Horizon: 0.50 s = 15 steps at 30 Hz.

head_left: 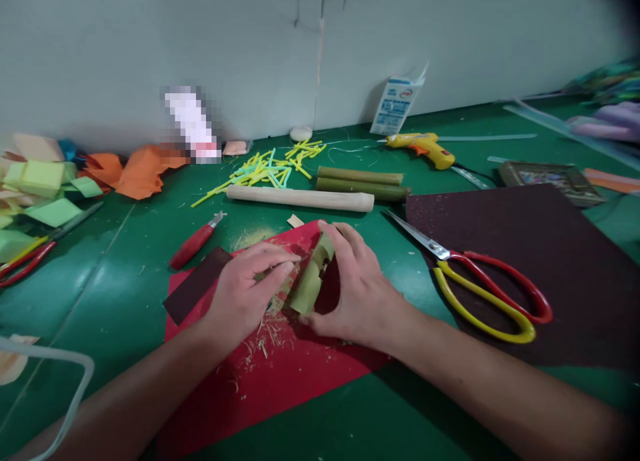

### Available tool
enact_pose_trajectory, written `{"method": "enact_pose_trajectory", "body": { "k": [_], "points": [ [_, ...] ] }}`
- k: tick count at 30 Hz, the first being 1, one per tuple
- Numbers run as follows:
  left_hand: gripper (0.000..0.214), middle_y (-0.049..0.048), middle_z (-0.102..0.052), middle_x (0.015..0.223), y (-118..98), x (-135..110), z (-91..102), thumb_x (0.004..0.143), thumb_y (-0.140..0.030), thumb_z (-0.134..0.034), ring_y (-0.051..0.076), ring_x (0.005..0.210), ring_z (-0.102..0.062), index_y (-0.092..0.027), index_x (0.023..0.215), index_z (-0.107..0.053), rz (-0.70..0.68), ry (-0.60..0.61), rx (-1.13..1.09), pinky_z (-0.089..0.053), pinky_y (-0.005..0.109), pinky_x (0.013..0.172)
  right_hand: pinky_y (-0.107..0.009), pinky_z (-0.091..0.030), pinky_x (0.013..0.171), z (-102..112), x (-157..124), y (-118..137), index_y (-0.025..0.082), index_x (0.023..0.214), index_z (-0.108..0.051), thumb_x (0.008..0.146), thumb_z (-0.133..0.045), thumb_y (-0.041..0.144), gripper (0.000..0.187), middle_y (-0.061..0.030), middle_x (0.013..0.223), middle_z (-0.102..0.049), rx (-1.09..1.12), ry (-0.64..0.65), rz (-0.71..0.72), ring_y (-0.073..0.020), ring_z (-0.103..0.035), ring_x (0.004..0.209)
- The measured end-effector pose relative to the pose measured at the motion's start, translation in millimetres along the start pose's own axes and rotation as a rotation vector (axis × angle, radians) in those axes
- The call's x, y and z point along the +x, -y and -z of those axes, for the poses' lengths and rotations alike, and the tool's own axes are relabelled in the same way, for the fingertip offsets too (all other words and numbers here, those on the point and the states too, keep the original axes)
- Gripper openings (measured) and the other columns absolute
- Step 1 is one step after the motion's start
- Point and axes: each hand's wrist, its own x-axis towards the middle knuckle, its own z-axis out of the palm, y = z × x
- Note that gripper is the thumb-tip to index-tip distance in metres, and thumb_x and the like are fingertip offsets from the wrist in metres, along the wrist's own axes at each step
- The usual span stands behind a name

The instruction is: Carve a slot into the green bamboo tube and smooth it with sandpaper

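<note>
My right hand [363,291] is wrapped round a short green bamboo piece [311,281], which is tilted and has dark notches along its right side. Left of the bamboo, my left hand [253,284] is pinched, thumb against fingers; what lies between its fingertips is too small to make out. Both hands are above a red sheet [240,401] strewn with pale shavings [265,341]. A dark rectangular piece [197,286] lies by my left hand. Beyond it is a red-handled craft knife [195,243].
Scissors with red and yellow handles [465,268] rest on a dark sheet [540,248] at right. Behind my hands lie a peeled pale stick [300,198], bamboo lengths [365,188], yellow strips [255,171] and a yellow glue gun [423,148]. A carton [397,104] leans against the wall.
</note>
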Motion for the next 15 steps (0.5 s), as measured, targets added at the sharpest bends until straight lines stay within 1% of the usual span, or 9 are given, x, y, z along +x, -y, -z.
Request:
{"method": "enact_pose_trajectory", "body": {
  "k": [2, 3, 5, 6, 8, 10, 13, 15],
  "points": [
    [0.018, 0.0018, -0.068, 0.093, 0.5, -2.1, 3.5, 0.087, -0.032, -0.057, 0.015, 0.085, -0.062, -0.022, 0.096, -0.069, 0.190, -0.023, -0.132, -0.051, 0.029, 0.078, -0.050, -0.030, 0.105, 0.8, 0.3, -0.1, 0.016, 0.142, -0.016, 0.051, -0.070, 0.047, 0.110, -0.0176, 0.140, -0.028, -0.006, 0.007, 0.002, -0.0326, -0.025, 0.133],
    [0.020, 0.0014, -0.068, 0.088, 0.9, -3.0, 4.7, 0.085, -0.035, -0.059, 0.015, 0.079, -0.063, -0.022, 0.097, -0.069, 0.275, -0.021, -0.187, -0.052, 0.027, 0.073, -0.049, -0.029, 0.105, 1.4, 0.5, -0.1, 0.016, 0.142, -0.016, 0.051, -0.070, 0.046, 0.110, -0.0173, 0.140, -0.027, -0.008, 0.012, -0.002, -0.0323, -0.025, 0.133],
    [0.025, 0.0006, -0.066, 0.077, 1.6, -3.5, 6.1, 0.083, -0.037, -0.061, 0.012, 0.066, -0.060, -0.022, 0.101, -0.068, 0.405, -0.017, -0.291, -0.051, 0.024, 0.063, -0.050, -0.030, 0.105, 2.3, 1.0, -0.3, 0.017, 0.143, -0.016, 0.051, -0.070, 0.047, 0.111, -0.0165, 0.142, -0.027, -0.006, 0.025, -0.012, -0.0327, -0.025, 0.133],
    [0.027, 0.0002, -0.065, 0.073, 1.8, -3.1, 6.3, 0.082, -0.037, -0.062, 0.011, 0.062, -0.059, -0.021, 0.102, -0.068, 0.443, -0.023, -0.339, -0.050, 0.023, 0.059, -0.051, -0.030, 0.105, 2.8, 1.1, -0.4, 0.018, 0.143, -0.015, 0.051, -0.070, 0.048, 0.111, -0.0160, 0.142, -0.026, -0.003, 0.030, -0.008, -0.0331, -0.026, 0.133],
    [0.028, -0.0004, -0.063, 0.069, 1.4, -1.9, 6.6, 0.081, -0.036, -0.064, 0.010, 0.060, -0.058, -0.020, 0.103, -0.067, 0.488, -0.029, -0.417, -0.049, 0.021, 0.057, -0.052, -0.029, 0.105, 3.5, 1.2, -0.3, 0.020, 0.144, -0.013, 0.051, -0.071, 0.049, 0.113, -0.0147, 0.143, -0.027, 0.001, 0.038, 0.025, -0.0335, -0.026, 0.133],
    [0.027, -0.0006, -0.064, 0.068, -0.2, -0.7, 6.9, 0.079, -0.035, -0.066, 0.010, 0.061, -0.060, -0.019, 0.102, -0.067, 0.504, -0.033, -0.446, -0.050, 0.021, 0.059, -0.053, -0.026, 0.106, 4.4, 1.2, 0.5, 0.021, 0.144, -0.010, 0.052, -0.070, 0.047, 0.113, -0.0134, 0.144, -0.027, 0.005, 0.038, 0.077, -0.0329, -0.025, 0.134],
    [0.025, -0.0002, -0.066, 0.067, -3.0, 0.1, 8.1, 0.078, -0.032, -0.067, 0.011, 0.062, -0.063, -0.018, 0.098, -0.068, 0.485, -0.023, -0.420, -0.053, 0.022, 0.062, -0.054, -0.024, 0.107, 6.3, 1.4, 2.2, 0.023, 0.145, -0.005, 0.052, -0.071, 0.046, 0.117, -0.0116, 0.146, -0.026, 0.025, 0.047, 0.120, -0.0324, -0.022, 0.136],
    [0.023, 0.0009, -0.068, 0.071, -4.1, -0.2, 9.2, 0.078, -0.031, -0.067, 0.012, 0.063, -0.064, -0.018, 0.097, -0.067, 0.454, -0.009, -0.396, -0.055, 0.023, 0.063, -0.054, -0.025, 0.107, 7.8, 1.4, 2.8, 0.024, 0.145, -0.004, 0.051, -0.072, 0.047, 0.119, -0.0114, 0.147, -0.025, 0.036, 0.063, 0.117, -0.0323, -0.021, 0.136]
  ]
}}
